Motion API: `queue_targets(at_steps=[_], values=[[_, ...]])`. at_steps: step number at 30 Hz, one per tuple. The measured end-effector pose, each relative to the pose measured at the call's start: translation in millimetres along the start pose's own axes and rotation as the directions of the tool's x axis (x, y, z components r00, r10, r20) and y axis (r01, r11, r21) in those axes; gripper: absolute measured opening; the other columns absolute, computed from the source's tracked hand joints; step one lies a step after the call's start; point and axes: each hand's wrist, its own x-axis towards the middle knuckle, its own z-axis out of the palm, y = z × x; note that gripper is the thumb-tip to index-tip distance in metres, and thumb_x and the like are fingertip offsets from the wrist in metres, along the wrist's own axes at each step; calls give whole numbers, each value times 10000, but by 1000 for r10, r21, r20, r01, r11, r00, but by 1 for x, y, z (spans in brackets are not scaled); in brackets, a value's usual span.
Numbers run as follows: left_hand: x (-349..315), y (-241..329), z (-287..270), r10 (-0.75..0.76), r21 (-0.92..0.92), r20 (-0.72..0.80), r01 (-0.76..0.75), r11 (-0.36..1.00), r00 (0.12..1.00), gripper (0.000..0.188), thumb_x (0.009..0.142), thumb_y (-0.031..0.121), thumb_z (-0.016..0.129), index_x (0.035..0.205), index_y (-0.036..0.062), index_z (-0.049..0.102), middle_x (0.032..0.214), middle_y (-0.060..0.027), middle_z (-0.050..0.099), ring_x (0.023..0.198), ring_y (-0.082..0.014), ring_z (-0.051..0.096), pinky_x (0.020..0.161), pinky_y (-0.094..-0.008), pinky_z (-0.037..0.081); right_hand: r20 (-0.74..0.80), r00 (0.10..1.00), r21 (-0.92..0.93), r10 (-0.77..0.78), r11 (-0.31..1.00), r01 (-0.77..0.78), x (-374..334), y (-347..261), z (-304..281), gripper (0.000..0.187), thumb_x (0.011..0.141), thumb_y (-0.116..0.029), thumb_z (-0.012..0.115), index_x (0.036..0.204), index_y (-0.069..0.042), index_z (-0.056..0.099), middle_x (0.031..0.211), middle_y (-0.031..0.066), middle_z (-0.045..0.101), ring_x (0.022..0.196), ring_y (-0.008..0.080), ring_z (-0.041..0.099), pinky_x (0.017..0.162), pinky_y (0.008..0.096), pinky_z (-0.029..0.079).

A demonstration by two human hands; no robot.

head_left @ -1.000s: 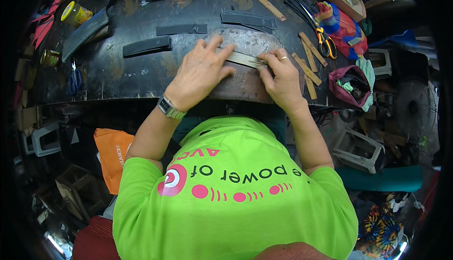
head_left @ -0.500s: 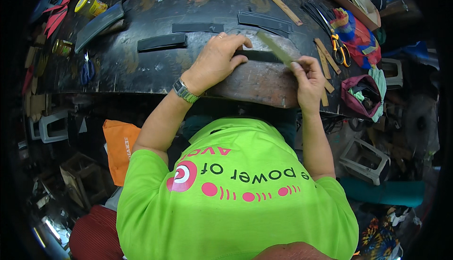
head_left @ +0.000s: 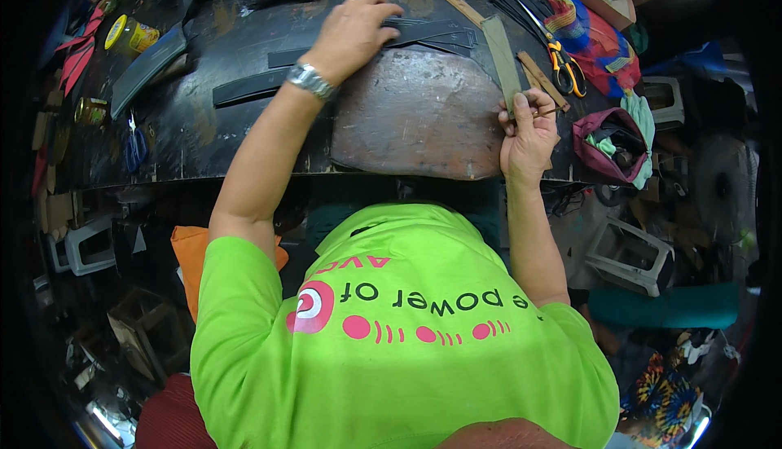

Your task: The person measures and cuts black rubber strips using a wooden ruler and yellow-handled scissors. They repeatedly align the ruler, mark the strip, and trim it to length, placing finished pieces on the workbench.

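Note:
My left hand (head_left: 356, 29) is at the left end of a loose pile of black strips (head_left: 444, 35), behind a worn wooden board (head_left: 419, 115). Its thumb and fingers are around the end of a black strip, slightly blurred. In my right hand (head_left: 528, 131), at the board's right edge, a flat olive-green strip (head_left: 503, 54) is gripped and points away from me. A thin brown stick (head_left: 547, 112) also pokes out between those fingers. Two more groups of black strips lie left of the board, one stack (head_left: 248, 89) nearer and one strip (head_left: 285, 59) partly behind my left wrist.
Orange-handled scissors (head_left: 564, 66) and tan flat strips (head_left: 546, 74) lie on the right. A maroon pouch (head_left: 611, 146) sits at the table's right edge. Blue-handled snips (head_left: 135, 146), a yellow-lidded jar (head_left: 130, 35) and a curved dark piece (head_left: 150, 70) are on the left.
The black strip that lay on the board is gone from there. My left hand has moved away from me to the pile. The olive strip has swung more upright in my right hand.

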Motion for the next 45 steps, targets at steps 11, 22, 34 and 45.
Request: queue_targets(at_steps=[11,22,34,45], values=[[-74,-57,-59,-381,-122,190,407,905,905,282,854,171,795,1109,59,753,959,-129,709,876,-260,685,809,-379,529,70,997,-145,-14,989,25,2,-1,7,367,987,-7,646,1338,-21,538,1064,91,705,926,146,671,820,250,518],[-70,36,-49,146,-581,91,-67,811,985,185,933,132,725,1076,15,709,982,-106,728,908,-234,692,836,-333,536,81,996,-8,35,999,-35,3,2,-4,191,987,-65,690,1163,-52,615,1010,26,676,835,96,631,689,209,468],[-94,73,-15,0,-189,-207,-40,981,978,303,831,214,804,1104,113,720,1030,-47,665,1057,-282,608,948,-425,436,124,991,-265,44,964,-10,1,-1,6,178,993,-76,684,1161,-24,660,1022,5,654,816,52,557,700,200,451],[-150,63,-28,-27,-111,-169,8,994,985,238,875,166,755,1104,102,741,1172,-23,708,1143,-251,619,1015,-419,412,458,886,-718,71,617,322,-19,-12,43,193,930,18,655,1100,-5,744,953,130,729,867,211,705,787,292,526]])
